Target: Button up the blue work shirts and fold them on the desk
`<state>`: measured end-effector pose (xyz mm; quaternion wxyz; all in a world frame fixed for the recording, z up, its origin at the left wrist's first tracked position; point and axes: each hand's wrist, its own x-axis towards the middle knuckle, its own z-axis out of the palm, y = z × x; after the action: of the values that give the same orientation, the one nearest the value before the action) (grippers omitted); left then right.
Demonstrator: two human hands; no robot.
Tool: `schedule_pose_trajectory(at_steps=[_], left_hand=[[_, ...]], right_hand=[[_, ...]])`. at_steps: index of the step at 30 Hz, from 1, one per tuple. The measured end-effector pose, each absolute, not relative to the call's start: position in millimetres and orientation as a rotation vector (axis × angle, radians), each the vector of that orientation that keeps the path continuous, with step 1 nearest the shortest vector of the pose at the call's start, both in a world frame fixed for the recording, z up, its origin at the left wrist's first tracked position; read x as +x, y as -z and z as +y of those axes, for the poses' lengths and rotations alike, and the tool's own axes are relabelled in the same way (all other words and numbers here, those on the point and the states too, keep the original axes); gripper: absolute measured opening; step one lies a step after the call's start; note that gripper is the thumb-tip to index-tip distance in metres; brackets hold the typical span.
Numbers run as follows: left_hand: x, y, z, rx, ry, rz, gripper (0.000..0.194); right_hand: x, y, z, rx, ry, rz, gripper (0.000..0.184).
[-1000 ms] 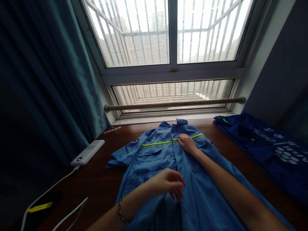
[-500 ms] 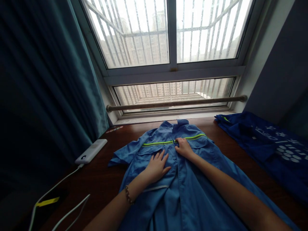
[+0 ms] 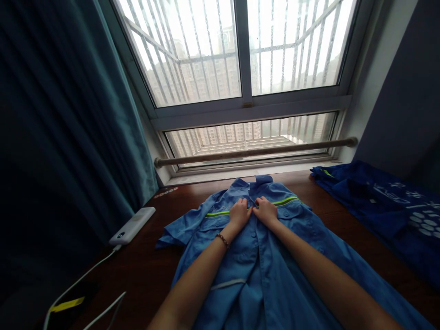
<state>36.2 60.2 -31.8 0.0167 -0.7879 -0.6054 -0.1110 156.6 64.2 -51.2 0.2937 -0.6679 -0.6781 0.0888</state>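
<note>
A light blue work shirt with a yellow-green reflective stripe lies front up on the dark wooden table, collar toward the window. My left hand and my right hand rest side by side on the chest at the button placket, just below the collar. Both have their fingers curled and pinched on the shirt's front edges. A bead bracelet sits on my left wrist.
A white power bank with a cable lies at the table's left, a dark phone with a yellow strip nearer me. Dark blue printed garments lie at the right. A teal curtain hangs left; a rail crosses the window.
My left hand has moved up from the shirt's middle to the chest, beside my right hand, and closed on the placket. My right hand has stayed near the stripe.
</note>
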Motion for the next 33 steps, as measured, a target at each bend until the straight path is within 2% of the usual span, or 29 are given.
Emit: schedule_pose_trajectory(at_steps=[6,19,33], left_hand=[[32,57,68,-2.357,0.632,-1.922,0.032],[11,51,89,-2.625,1.03,-2.133,0.017],[4,51,95,-2.858,1.954,-2.472,0.015]], right_hand=[[164,56,76,-1.686,-0.387,-1.652,0.016],[178,65,100,-1.407,-0.966,-1.321,0.019],[183,54,91,-1.153,-1.363,-1.332,0.032]])
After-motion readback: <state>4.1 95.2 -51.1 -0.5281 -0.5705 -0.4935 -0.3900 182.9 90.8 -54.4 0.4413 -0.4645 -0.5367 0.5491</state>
